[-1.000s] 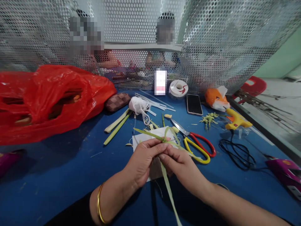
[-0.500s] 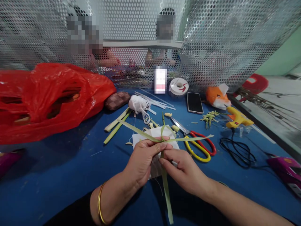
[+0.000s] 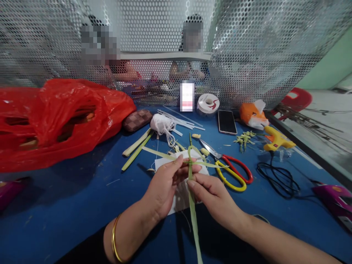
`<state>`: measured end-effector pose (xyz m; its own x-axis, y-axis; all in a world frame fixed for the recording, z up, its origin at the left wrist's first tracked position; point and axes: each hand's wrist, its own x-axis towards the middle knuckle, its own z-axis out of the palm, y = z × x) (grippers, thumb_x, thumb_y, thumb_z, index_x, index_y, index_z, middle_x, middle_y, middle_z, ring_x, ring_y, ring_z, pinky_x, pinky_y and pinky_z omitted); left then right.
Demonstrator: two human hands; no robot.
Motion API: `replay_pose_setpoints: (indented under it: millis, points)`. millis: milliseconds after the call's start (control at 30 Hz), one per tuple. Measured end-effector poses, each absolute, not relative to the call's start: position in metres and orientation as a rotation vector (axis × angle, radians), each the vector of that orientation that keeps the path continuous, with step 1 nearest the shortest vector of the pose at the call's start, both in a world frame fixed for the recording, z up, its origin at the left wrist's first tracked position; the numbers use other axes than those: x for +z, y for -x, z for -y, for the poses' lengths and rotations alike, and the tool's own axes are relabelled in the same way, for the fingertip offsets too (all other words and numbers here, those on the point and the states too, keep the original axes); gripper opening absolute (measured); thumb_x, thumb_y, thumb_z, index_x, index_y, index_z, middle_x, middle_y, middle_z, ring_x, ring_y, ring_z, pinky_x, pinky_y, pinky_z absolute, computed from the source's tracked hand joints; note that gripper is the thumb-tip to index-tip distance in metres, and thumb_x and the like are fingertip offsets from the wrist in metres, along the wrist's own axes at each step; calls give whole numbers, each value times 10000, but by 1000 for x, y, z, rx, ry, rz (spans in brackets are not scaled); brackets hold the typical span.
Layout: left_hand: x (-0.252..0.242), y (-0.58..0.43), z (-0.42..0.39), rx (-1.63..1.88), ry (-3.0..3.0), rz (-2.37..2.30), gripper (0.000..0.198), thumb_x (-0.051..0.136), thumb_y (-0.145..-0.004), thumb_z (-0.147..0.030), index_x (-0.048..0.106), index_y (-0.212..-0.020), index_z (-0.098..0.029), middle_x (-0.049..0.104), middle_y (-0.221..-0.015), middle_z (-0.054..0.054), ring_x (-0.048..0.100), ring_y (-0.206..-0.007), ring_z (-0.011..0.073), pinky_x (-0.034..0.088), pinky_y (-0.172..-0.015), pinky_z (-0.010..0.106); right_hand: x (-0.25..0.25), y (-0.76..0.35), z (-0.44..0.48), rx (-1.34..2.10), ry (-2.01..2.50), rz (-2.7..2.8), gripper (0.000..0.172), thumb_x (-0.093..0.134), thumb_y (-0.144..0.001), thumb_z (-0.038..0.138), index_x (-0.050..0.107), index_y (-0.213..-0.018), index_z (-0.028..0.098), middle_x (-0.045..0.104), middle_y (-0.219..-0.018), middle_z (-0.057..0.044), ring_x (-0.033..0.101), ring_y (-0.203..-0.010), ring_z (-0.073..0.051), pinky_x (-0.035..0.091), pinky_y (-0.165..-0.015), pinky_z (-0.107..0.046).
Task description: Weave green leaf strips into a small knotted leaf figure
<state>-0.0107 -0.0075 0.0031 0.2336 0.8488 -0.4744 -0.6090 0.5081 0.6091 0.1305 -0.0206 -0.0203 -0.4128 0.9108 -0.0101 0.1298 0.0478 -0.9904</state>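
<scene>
My left hand [image 3: 167, 183] supports a knotted crossing of pale green leaf strips [image 3: 193, 212], its thumb raised beside the knot and its fingers behind it. My right hand [image 3: 217, 198] pinches the long strip just below the crossing, and the strip's tail hangs toward the table's near edge. Other ends reach out left and right, and a small loop stands above the knot. Under the hands lies a white paper sheet [image 3: 176, 207]. Scissors [image 3: 231, 172] with one red and one yellow handle lie open right of the strips.
A red plastic bag [image 3: 90, 106] fills the left side. Farther back are white string [image 3: 162, 124], green stalks [image 3: 137, 150], a ribbon roll [image 3: 208, 104] and a phone [image 3: 227, 122]. At right sit a yellow glue gun [image 3: 279, 139] and its black cord [image 3: 277, 179]. Two people sit behind the perforated screen.
My left thumb has lifted off the crossing, leaving the knot in plain sight. The right hand still pinches the lower strip; the side strip's right end has dropped and drawn inward.
</scene>
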Motion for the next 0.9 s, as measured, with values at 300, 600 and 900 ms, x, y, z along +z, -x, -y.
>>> replay_pose_setpoints:
  millis: [300,600,900]
  points:
    - [3,11,6,1059,-328,-932,199,820,-694,-194,771,-862,-99,737,-697,54,650,-610,120,526,-597,204,-12,-145,20,658,1055,1873,294,512,-962,250,513,-673,192,462,-590,42,419,-538,-106,350,-536,-241]
    - [1,10,5,1067,-465,-1000,248,875,-591,-204,762,-795,-119,689,-642,15,604,-617,84,462,-626,175,-8,-157,0,650,1170,2033,226,504,-984,281,633,-816,204,665,-743,-16,596,-712,-180,436,-726,-330]
    - [0,7,3,1127,-721,-1102,87,780,-701,-169,700,-706,-134,676,-571,13,608,-581,111,489,-676,245,0,-154,13,406,1052,2104,213,465,-959,152,557,-774,202,608,-682,-11,548,-666,-164,414,-689,-320]
